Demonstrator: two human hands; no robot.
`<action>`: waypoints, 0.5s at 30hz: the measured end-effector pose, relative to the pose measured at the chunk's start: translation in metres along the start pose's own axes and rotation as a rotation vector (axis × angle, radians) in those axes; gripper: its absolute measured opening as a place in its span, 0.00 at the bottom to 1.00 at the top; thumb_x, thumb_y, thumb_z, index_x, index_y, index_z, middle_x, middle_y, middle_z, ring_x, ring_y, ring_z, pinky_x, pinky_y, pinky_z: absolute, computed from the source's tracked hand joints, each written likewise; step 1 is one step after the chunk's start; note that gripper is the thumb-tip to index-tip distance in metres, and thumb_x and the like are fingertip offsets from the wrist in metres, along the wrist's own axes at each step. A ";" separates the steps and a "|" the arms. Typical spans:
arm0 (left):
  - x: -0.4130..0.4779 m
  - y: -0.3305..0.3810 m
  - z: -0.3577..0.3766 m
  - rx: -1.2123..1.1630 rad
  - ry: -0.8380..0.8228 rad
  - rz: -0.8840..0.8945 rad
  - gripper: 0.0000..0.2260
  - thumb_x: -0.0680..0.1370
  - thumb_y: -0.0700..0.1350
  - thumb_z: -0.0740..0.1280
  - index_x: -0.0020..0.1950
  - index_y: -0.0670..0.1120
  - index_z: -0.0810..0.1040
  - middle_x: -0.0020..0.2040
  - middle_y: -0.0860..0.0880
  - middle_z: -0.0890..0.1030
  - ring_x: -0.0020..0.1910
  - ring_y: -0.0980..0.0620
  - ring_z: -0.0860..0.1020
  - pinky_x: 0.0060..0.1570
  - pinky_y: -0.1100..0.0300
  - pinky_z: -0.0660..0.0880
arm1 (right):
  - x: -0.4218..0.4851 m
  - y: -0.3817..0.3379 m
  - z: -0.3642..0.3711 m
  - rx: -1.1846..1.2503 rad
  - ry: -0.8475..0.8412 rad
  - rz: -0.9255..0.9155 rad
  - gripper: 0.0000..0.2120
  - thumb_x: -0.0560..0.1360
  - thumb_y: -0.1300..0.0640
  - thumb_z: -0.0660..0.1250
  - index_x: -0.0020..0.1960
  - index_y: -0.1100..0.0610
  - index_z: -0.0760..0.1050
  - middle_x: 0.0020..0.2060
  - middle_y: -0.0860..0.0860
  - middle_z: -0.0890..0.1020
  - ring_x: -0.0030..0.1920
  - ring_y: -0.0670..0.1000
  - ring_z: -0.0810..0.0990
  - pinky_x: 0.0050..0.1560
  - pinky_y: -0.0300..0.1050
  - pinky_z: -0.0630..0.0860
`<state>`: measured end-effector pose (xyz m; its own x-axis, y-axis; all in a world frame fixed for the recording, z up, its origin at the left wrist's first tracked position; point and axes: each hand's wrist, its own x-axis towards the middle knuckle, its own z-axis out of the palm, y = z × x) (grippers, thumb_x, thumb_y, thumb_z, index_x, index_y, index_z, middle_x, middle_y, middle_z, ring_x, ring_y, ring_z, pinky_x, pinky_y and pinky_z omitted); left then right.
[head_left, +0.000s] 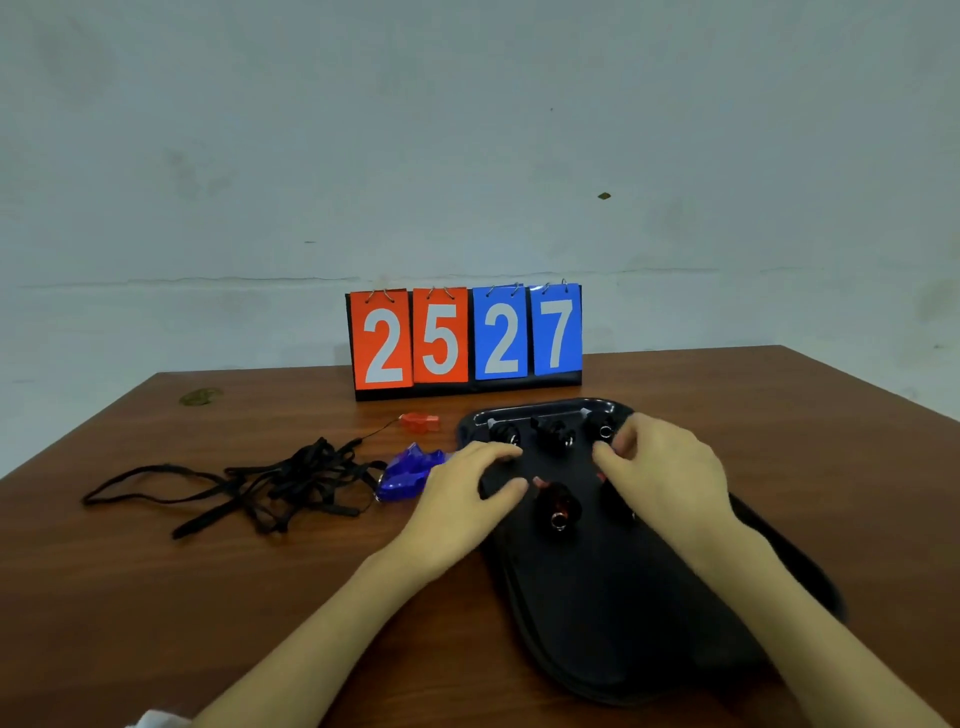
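The step in hand looks like sorting the black whistles (557, 509) in the black tray (597, 613), which lies under both hands on the table (156, 597). The left hand (467, 493) rests on the tray, fingers loosely spread and thumb apart from the index finger, holding nothing I can see. The right hand (662, 467) curls its fingers down over a whistle at its fingertips; whether it pinches it I cannot tell. The next move probably calls for a clean pinch on one small whistle without knocking its neighbours. The whistles look dark and glossy, each with a metal ring. Left of the left hand lie a blue whistle (410, 470), an orange whistle (420, 422) and tangled black lanyards (270, 483); a scoreboard (465, 338) stands beyond both hands
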<state>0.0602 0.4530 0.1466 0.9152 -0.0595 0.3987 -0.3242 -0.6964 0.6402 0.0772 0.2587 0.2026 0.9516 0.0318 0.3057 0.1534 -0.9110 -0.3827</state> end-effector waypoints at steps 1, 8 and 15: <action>0.002 -0.006 -0.008 0.012 0.025 -0.024 0.14 0.77 0.48 0.65 0.63 0.53 0.74 0.61 0.57 0.75 0.61 0.62 0.70 0.61 0.64 0.66 | 0.008 -0.012 0.000 0.047 -0.041 -0.062 0.09 0.76 0.47 0.63 0.43 0.52 0.73 0.39 0.48 0.79 0.35 0.44 0.73 0.32 0.38 0.66; 0.019 -0.071 -0.070 0.310 0.255 -0.275 0.09 0.78 0.42 0.64 0.56 0.50 0.78 0.58 0.52 0.78 0.59 0.54 0.74 0.62 0.53 0.72 | 0.075 -0.115 0.068 0.109 -0.274 -0.365 0.09 0.75 0.55 0.65 0.46 0.61 0.79 0.44 0.55 0.82 0.45 0.52 0.81 0.43 0.41 0.75; 0.014 -0.099 -0.070 0.497 0.259 -0.268 0.08 0.79 0.45 0.61 0.54 0.50 0.78 0.54 0.52 0.79 0.53 0.52 0.75 0.56 0.55 0.71 | 0.119 -0.154 0.133 -0.083 -0.250 -0.409 0.18 0.73 0.47 0.68 0.57 0.57 0.74 0.50 0.53 0.79 0.52 0.53 0.78 0.53 0.47 0.77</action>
<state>0.0885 0.5711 0.1349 0.8412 0.2955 0.4529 0.1162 -0.9167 0.3823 0.2020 0.4574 0.1818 0.8542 0.4824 0.1941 0.5159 -0.8328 -0.2008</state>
